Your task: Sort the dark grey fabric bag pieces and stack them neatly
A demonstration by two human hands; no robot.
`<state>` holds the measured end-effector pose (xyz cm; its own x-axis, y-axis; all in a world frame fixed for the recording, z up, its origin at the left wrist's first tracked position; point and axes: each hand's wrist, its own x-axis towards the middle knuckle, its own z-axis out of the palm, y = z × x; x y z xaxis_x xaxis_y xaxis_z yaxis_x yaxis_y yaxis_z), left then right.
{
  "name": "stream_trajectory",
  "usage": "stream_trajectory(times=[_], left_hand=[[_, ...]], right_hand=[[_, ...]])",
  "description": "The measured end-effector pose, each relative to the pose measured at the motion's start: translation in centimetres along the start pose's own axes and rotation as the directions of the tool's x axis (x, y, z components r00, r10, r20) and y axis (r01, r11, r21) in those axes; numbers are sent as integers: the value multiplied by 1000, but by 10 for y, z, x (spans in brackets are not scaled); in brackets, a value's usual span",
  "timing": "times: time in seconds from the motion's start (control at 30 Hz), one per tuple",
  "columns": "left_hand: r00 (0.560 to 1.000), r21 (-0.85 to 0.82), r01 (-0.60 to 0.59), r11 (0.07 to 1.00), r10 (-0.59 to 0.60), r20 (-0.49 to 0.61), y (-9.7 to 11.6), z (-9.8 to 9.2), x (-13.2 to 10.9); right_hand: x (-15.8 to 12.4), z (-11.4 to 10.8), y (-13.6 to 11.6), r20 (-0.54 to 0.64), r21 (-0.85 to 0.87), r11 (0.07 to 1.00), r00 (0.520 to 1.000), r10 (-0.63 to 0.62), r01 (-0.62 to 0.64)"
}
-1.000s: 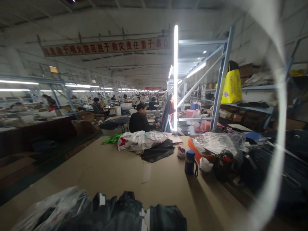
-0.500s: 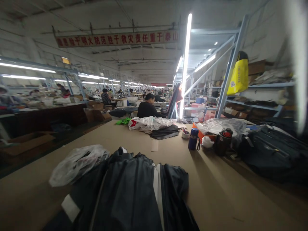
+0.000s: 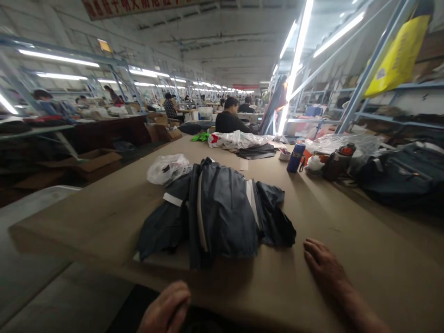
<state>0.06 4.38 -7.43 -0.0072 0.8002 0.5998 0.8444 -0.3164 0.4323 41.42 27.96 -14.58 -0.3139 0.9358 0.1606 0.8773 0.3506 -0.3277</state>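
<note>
A dark navy jacket (image 3: 225, 208) with pale strips lies loosely spread on the brown-covered table (image 3: 114, 236). At the near table edge, below the jacket, is my left hand (image 3: 166, 307). Its fingers are curled in, somewhat blurred, and nothing shows in them. To the right of the jacket my right hand (image 3: 324, 261) is at the tabletop, apart from the cloth, its fingers stretched out and holding nothing. A clear plastic bag (image 3: 168, 169) touches the jacket's far left side.
On the right stand a blue bottle (image 3: 296, 158), a dark bottle with a red cap (image 3: 340, 159) and a dark bag-like bundle (image 3: 405, 173). Plastic-wrapped material (image 3: 239, 138) lies at the far end. Beyond it sits a person in black (image 3: 229, 121). Cardboard boxes (image 3: 93, 162) are on the left.
The view has tipped downward and turned left, so more of the near table shows. Both my hands have come into view, and the whole jacket now shows on the table.
</note>
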Motion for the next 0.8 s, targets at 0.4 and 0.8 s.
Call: stream_trajectory(times=[0.4,0.8], left_hand=[[966,-73,258,963,-259,0,-36,3,126],[822,76,531,844,-534,196,-72,13,206]], right_hand=[[0,9,4,-97,-10,1000,995,19,-20],[2,11,5,-87,31,999,995,39,-37]])
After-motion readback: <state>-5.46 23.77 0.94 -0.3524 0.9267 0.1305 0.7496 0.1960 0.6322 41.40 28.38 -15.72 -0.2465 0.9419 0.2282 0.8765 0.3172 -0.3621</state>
